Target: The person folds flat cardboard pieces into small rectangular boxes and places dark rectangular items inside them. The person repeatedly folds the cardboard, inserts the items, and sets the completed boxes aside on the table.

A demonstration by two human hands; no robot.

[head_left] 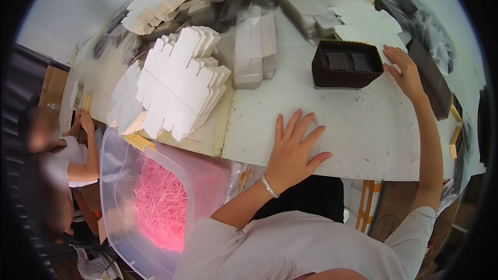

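So, nearest in the frame at lower left is a see-through plastic tub (205, 179) with rounded corners, holding a fluffy tangle of thin, bright pink shreds (158, 205). Toward the lower middle, the left hand (291, 155) has its fingers spread wide over the pale, scuffed tabletop (259, 129), holding nothing, with a smooth silvery bangle (269, 185) on that wrist. The dark brown box (340, 79) sits upper right of center, open-topped with a zigzag rim and two squarish dark sections side by side inside. Right hand's (407, 75) at its right edge, fingers parted and a bit bent; can't tell if they touch it. Farther back, upper left, there's a stack of flat white card blanks (176, 83) with notched edges, then shiny clear plastic sleeves (254, 46) piled at top center.
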